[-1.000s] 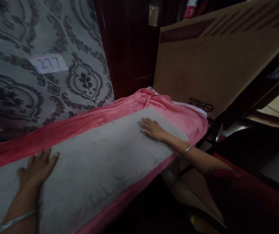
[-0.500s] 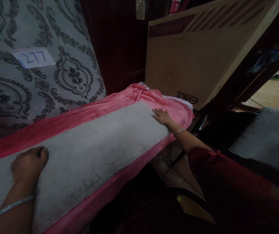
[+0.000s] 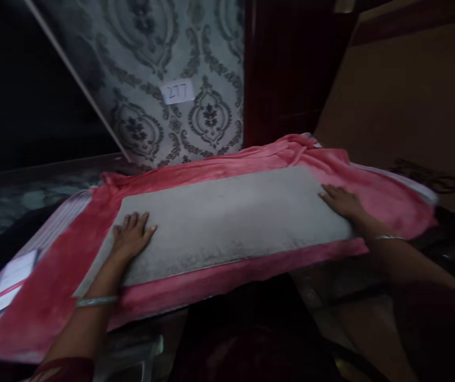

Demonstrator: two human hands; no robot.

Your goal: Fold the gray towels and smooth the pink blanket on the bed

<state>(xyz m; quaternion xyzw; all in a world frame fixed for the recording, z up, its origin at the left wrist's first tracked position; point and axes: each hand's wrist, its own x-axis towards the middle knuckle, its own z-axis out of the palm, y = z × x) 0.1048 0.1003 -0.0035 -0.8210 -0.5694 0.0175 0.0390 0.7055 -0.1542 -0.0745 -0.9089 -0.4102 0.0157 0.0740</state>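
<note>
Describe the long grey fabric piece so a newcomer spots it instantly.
Start at the grey damask-patterned wall; before it spreads a pink plush blanket. The long grey fabric piece lies on that, left hand and right hand near its ends. Its plain grey sets it apart from the surrounding pink.

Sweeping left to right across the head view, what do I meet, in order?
White paper-like item, left hand, card marked 277, right hand, bracelet on the right wrist. The wide grey cloth is left out, since it overlaps several.
</note>
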